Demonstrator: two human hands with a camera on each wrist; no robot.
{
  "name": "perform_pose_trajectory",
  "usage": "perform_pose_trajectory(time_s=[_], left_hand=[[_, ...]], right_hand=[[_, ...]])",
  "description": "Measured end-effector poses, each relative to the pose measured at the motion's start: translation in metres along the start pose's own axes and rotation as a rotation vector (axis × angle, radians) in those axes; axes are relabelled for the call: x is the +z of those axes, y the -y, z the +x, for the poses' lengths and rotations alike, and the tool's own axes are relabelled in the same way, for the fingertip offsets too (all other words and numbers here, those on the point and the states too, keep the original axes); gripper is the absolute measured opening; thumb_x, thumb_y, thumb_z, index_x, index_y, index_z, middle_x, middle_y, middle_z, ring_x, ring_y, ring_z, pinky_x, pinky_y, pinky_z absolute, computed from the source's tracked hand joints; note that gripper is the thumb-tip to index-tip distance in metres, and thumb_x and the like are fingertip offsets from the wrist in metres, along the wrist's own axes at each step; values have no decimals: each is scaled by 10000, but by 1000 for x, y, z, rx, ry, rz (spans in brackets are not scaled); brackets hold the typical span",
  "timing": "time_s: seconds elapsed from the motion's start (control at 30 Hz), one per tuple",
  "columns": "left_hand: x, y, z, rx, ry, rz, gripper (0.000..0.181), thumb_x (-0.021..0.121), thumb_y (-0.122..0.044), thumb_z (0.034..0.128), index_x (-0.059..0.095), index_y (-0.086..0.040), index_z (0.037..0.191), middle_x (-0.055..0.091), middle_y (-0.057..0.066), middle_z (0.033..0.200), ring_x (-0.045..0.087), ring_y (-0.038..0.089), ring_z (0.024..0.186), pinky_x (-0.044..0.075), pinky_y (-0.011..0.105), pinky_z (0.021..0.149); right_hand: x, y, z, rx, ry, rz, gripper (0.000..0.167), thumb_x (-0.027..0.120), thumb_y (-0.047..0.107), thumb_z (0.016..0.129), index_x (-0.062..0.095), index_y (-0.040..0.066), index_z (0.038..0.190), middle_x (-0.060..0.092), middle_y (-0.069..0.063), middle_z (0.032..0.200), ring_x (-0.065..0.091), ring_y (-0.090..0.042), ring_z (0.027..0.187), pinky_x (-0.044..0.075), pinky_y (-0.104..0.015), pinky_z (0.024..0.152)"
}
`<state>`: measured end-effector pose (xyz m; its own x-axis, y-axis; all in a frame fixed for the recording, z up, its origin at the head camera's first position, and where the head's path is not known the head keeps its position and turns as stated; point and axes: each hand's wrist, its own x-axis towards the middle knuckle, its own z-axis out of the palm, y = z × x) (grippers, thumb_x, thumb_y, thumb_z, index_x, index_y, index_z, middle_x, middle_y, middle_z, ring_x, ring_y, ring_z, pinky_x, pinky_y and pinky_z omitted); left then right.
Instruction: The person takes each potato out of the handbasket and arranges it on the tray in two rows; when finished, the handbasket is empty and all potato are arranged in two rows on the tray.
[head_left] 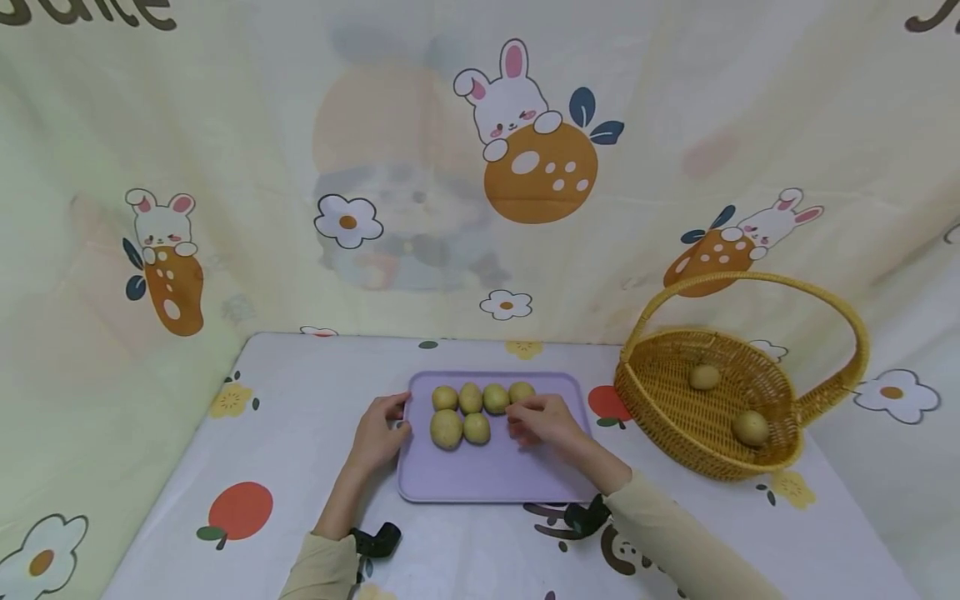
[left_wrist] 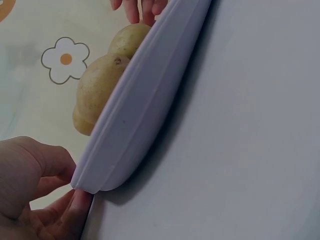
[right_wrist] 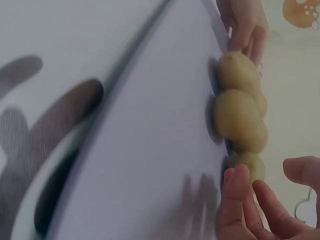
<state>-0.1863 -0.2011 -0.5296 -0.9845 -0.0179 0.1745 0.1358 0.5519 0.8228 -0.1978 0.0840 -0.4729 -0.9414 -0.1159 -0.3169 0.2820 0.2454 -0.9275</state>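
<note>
A lilac tray (head_left: 465,479) lies on the table with several potatoes (head_left: 446,429) in two rows toward its back left. My left hand (head_left: 378,433) holds the tray's left edge; in the left wrist view, its thumb and fingers pinch the rim at a corner. Over the tray's right half, my right hand (head_left: 547,421) is beside the rightmost back-row potato (head_left: 521,392). In the right wrist view, the right hand's fingers (right_wrist: 272,210) are spread and loosely bent with nothing held; whether they touch the potato there, I cannot tell.
To the right of the tray stands a yellow wicker basket (head_left: 675,433) with a tall handle and two potatoes (head_left: 750,427) inside. A printed cloth (head_left: 315,500) covers the table. Behind it hangs a patterned curtain (head_left: 262,275).
</note>
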Motion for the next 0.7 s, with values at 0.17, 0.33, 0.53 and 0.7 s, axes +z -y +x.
perform_pose_trajectory(time_s=[0.17,0.33,0.53,0.7], left_hand=[[0,0,0,11,0,2,528,642,25,746,627,17,1274,619,152,1032,629,285,926,458,454,869],[0,0,-1,12,1,-2,525,640,28,751,623,22,1276,618,161,1048,631,292,935,459,461,873],[0,-2,-1,6,3,5,521,642,25,754,624,24,1275,617,173,1044,630,311,943,462,479,875],[0,-1,0,-6,9,5,527,640,30,758,618,19,1285,614,176,1061,631,310,956,462,473,887]], right_hand=[[-20,5,-3,-23,29,-31,319,611,115,936,626,-150,1113,699,-231,992,704,-249,829,583,-365,688],[-41,12,-8,-33,35,-67,347,591,117,945,604,-161,1153,689,-229,1029,692,-317,926,578,-403,755],[-67,16,-12,-45,28,-81,368,588,130,959,576,-169,1172,666,-255,1091,683,-320,957,563,-447,807],[-88,20,-13,-28,14,-133,404,578,174,976,575,-146,1223,638,-292,1159,671,-345,1007,548,-450,845]])
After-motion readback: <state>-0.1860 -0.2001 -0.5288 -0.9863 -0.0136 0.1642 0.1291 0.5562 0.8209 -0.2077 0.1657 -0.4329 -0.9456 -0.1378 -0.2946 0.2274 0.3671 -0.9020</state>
